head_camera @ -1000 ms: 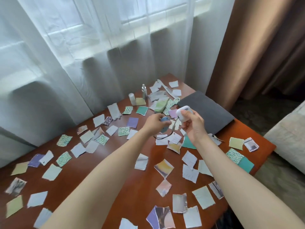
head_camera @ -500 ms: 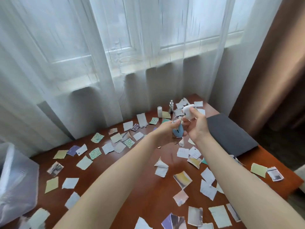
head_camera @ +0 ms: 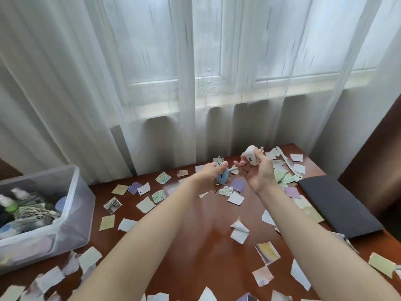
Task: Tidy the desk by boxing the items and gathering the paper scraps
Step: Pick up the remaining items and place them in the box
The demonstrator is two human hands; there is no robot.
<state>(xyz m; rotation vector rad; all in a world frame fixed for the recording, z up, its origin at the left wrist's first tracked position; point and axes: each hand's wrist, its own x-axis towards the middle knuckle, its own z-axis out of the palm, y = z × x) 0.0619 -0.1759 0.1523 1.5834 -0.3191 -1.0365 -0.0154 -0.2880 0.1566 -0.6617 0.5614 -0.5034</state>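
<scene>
My left hand (head_camera: 211, 174) grips a small blue gadget (head_camera: 223, 178) with a metal ring on top, raised above the desk. My right hand (head_camera: 257, 172) holds a white rounded gadget (head_camera: 251, 157) a little higher and to the right; a thin dark cord runs from it toward my fingers. A clear plastic box (head_camera: 71, 205) stands at the left of the desk, holding cables and other small items. Several torn paper scraps (head_camera: 239, 232) in white, green, purple and patterned prints lie scattered over the brown desk (head_camera: 195, 246).
A dark grey flat pad (head_camera: 338, 205) lies at the desk's right side. White sheer curtains hang behind the far edge, with a brown drape at the far right. A small bottle is hidden behind my right hand.
The view swung left and up, bringing the clear box into sight. Both hands lifted their gadgets higher; the right hand turned the white one so its underside shows.
</scene>
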